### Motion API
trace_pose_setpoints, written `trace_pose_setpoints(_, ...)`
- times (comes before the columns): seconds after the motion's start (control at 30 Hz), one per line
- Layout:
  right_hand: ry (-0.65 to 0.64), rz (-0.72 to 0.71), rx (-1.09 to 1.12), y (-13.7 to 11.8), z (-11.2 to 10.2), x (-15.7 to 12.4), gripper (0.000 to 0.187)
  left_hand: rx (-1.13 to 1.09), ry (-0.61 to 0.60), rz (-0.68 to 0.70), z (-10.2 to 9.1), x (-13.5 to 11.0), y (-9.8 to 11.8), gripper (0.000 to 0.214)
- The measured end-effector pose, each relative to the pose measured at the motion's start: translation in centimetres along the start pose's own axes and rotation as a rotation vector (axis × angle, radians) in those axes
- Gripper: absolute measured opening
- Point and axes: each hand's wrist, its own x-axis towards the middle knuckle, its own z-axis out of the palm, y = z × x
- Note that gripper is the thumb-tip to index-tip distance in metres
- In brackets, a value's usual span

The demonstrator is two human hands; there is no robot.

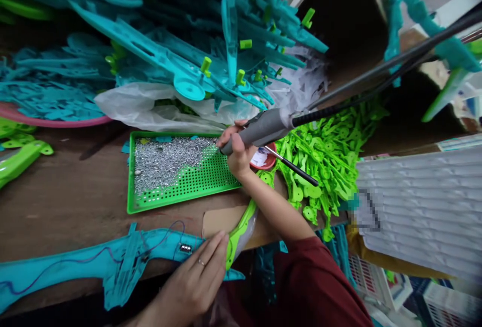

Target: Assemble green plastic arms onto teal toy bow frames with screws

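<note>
Your right hand (239, 155) grips a grey power screwdriver (267, 128) by the perforated green tray's (131, 179) far right corner.
Your left hand (201, 274) lies across the turquoise plastic shell (75, 259) and lime-green piece (234, 246) at the bench's (86, 181) near edge; silver screws (160, 164) cover the tray's left end.

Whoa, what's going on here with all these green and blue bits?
A person's right grip holds a grey corded tool, with one end over a green tray of small metal pieces. The left grip lies on a long turquoise part with thin wires along it, next to a green-and-grey piece. More green parts are heaped to the right.
</note>
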Motion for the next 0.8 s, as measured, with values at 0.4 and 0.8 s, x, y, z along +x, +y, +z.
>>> trace_pose_setpoints(0.4,0.218,-0.072,-0.071,-12.0,-6.4,-7.2,0.031,-0.017,-0.066,0.039,0.1,0.0,-0.5,0.042)
trace_pose_setpoints(0.8,0.249,0.023,-0.059,-12.0,-7.6,-11.6,0.038,-0.019,-0.123,0.053,-0.2,0.2,-0.7,0.042)
